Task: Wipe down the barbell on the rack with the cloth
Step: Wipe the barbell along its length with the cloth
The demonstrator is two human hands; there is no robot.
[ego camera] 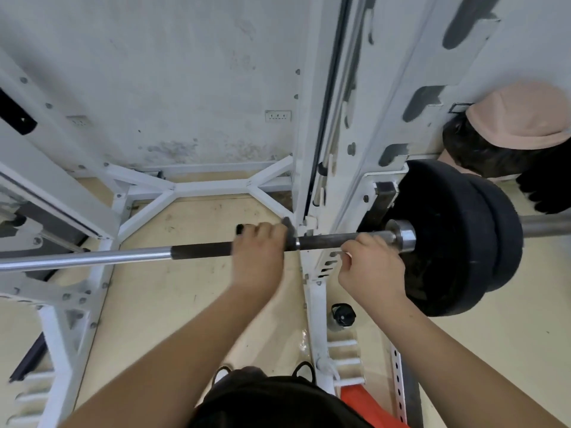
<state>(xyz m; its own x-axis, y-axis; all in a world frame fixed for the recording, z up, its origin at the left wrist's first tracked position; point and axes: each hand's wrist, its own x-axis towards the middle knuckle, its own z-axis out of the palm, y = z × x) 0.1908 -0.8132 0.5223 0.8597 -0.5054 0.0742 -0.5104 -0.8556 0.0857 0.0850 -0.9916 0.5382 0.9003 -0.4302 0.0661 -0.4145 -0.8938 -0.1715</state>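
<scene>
The barbell (200, 250) lies across the white rack (312, 168), chrome at the left and dark in the middle. Two black plates (454, 239) sit on its right sleeve. My left hand (259, 257) wraps over the dark part of the bar just left of the rack upright; a small dark bit shows at its fingertips. My right hand (372, 268) is curled into a fist right of the upright, its knuckles against the underside of the bar near the collar. No cloth shows in either hand.
Another person in a pink cap (522, 118) stands close behind the plates at the right. A dark-capped bottle (341, 315) stands on the floor by the rack foot. An orange object (370, 406) lies near my feet. White rack frames (71, 307) crowd the left.
</scene>
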